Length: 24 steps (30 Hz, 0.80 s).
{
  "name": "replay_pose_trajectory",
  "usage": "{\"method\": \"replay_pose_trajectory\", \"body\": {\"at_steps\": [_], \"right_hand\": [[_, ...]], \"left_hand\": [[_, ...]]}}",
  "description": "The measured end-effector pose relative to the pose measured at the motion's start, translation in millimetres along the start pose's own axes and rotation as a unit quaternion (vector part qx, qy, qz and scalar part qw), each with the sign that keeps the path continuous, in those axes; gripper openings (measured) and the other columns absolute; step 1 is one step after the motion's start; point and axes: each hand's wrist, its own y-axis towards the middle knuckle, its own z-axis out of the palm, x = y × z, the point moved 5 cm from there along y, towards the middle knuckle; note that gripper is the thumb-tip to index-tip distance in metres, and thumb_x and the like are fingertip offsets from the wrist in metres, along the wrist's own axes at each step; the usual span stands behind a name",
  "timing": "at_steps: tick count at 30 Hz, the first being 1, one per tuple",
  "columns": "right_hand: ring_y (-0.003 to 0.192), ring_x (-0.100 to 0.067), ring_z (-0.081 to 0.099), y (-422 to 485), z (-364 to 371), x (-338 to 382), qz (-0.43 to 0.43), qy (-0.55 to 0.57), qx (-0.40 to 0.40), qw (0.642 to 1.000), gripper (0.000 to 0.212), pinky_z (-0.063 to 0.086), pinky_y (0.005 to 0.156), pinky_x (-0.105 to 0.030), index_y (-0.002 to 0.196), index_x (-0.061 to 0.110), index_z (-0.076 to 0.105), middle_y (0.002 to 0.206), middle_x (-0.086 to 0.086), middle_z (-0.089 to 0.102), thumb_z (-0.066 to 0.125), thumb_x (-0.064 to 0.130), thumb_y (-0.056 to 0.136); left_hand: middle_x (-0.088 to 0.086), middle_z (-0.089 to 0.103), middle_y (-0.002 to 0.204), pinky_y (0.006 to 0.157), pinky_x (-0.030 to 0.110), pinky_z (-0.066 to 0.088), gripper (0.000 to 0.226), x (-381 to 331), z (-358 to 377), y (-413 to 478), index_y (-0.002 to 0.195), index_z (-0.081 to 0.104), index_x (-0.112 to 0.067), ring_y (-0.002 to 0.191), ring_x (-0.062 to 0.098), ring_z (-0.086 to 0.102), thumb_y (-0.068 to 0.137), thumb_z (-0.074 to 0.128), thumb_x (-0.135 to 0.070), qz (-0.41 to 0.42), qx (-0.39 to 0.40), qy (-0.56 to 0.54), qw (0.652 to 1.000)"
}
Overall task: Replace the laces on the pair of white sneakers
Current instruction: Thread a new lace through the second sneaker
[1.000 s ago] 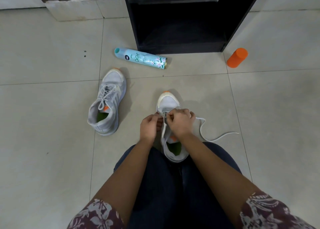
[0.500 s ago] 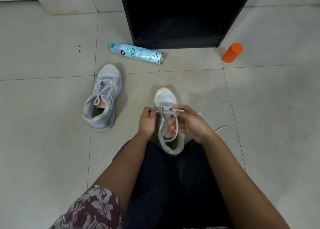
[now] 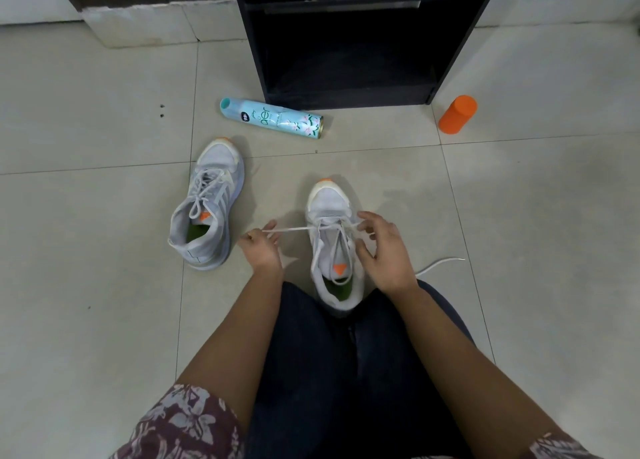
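Threading under way, head view. Near sneaker (image 3: 329, 202) sits on the floor (image 3: 104, 302), toe pointing away, heel against the person's lap. Left hand (image 3: 260, 252) is out to the shoe's left, fingers (image 3: 271, 227) pinching one end of the lace (image 3: 294, 229), which runs taut and level back to the lower eyelets. Right hand (image 3: 386, 254) lies over the shoe's right side, fingers loosely spread, gripping nothing I can make out; the thumb appears to touch the collar. Other lace end (image 3: 441, 261) trails on the floor to the right.

Judgement: this is a snugging pull. Best done with the right hand pinning the shoe so it doesn't skid, pulling level, then evening both ends before the next crossing.

Count: two sneakers; the second sneaker (image 3: 207, 209) lies well left, already laced. Two hands. Two loose lace ends. One spray can (image 3: 273, 117), on its side. One orange cylinder (image 3: 457, 114). One black shelf unit (image 3: 346, 42).
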Motion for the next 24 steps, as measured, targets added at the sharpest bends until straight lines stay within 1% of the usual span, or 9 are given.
{"method": "replay_pose_trajectory", "body": {"at_steps": [2,5,7,11,14,16,18,20,24], "right_hand": [[0.113,-0.02,0.049,-0.6,0.8,-9.1,0.021,-0.054,0.005,0.998,0.045,0.043,0.097,-0.033,0.131,0.019,0.05,0.123,-0.003,0.054,0.063,0.027,0.088],[0.108,-0.022,0.057,-4.3,8.3,-16.0,0.096,-0.073,0.07,0.99,0.045,0.047,0.09,-0.034,0.128,0.022,0.051,0.124,0.0,0.056,0.058,0.044,0.09],[0.106,-0.022,0.059,-6.0,14.3,-13.9,0.086,-0.099,0.107,0.986,0.049,0.049,0.087,-0.035,0.132,0.024,0.048,0.126,0.001,0.055,0.059,0.041,0.088],[0.107,-0.031,0.056,-1.6,20.7,-13.6,0.085,-0.113,0.126,0.982,0.047,0.045,0.086,-0.036,0.133,0.018,0.046,0.119,-0.01,0.055,0.057,0.024,0.088],[0.104,-0.036,0.056,-2.1,24.4,-15.8,0.099,-0.108,0.141,0.979,0.042,0.043,0.083,-0.038,0.132,0.015,0.042,0.114,-0.015,0.055,0.05,0.021,0.091],[0.102,-0.037,0.056,-2.4,25.1,-16.2,0.111,-0.104,0.145,0.978,0.04,0.043,0.081,-0.038,0.129,0.016,0.04,0.111,-0.016,0.056,0.049,0.022,0.09],[0.1,-0.036,0.058,-1.6,26.5,-17.0,0.12,-0.106,0.144,0.977,0.039,0.045,0.079,-0.039,0.126,0.018,0.039,0.108,-0.015,0.058,0.048,0.026,0.089],[0.098,-0.034,0.059,-0.6,26.0,-18.4,0.126,-0.118,0.139,0.975,0.038,0.046,0.077,-0.038,0.125,0.02,0.039,0.107,-0.012,0.061,0.048,0.034,0.091],[0.101,-0.033,0.06,1.5,24.5,-18.0,0.114,-0.151,0.125,0.974,0.039,0.045,0.078,-0.039,0.129,0.021,0.04,0.111,-0.01,0.063,0.045,0.038,0.094]], "left_hand": [[0.013,0.055,0.13,0.093,0.033,0.042,0.028,-7.3,-0.1,-1.6,0.117,0.044,-0.009,0.118,0.03,0.053,0.09,0.045,-0.001,0.148,-0.014,0.218,0.964],[0.0,0.053,0.136,0.107,0.04,0.031,0.039,-6.9,24.8,-24.3,0.121,0.061,-0.024,0.126,0.022,0.046,0.086,0.054,-0.008,0.358,0.056,0.477,0.801],[-0.005,0.062,0.122,0.108,0.038,0.025,0.03,-1.0,36.3,-34.9,0.114,0.066,-0.03,0.114,0.017,0.055,0.089,0.053,-0.019,0.388,0.093,0.535,0.745],[0.002,0.068,0.1,0.085,0.033,0.037,0.02,-8.5,34.6,-30.8,0.1,0.073,-0.025,0.091,0.024,0.062,0.09,0.056,-0.022,0.383,0.079,0.542,0.744],[0.007,0.067,0.106,0.077,0.029,0.041,0.02,-21.4,13.5,-11.9,0.103,0.071,-0.017,0.097,0.028,0.062,0.093,0.054,-0.019,0.264,0.019,0.391,0.882],[0.009,0.065,0.108,0.08,0.031,0.043,0.021,-32.1,-1.6,-6.1,0.106,0.068,-0.015,0.1,0.03,0.06,0.093,0.053,-0.017,0.259,-0.049,0.349,0.899],[0.007,0.062,0.116,0.09,0.038,0.043,0.028,-42.1,-1.1,-8.8,0.115,0.064,-0.017,0.109,0.029,0.057,0.088,0.056,-0.013,0.375,-0.059,0.451,0.808],[0.002,0.059,0.127,0.099,0.045,0.04,0.039,-36.0,14.1,-17.5,0.124,0.059,-0.022,0.121,0.025,0.051,0.086,0.059,-0.014,0.462,0.026,0.518,0.719],[-0.005,0.068,0.111,0.102,0.039,0.033,0.027,-8.0,40.9,-35.3,0.114,0.067,-0.028,0.107,0.017,0.06,0.09,0.056,-0.023,0.483,0.166,0.575,0.639]]}}
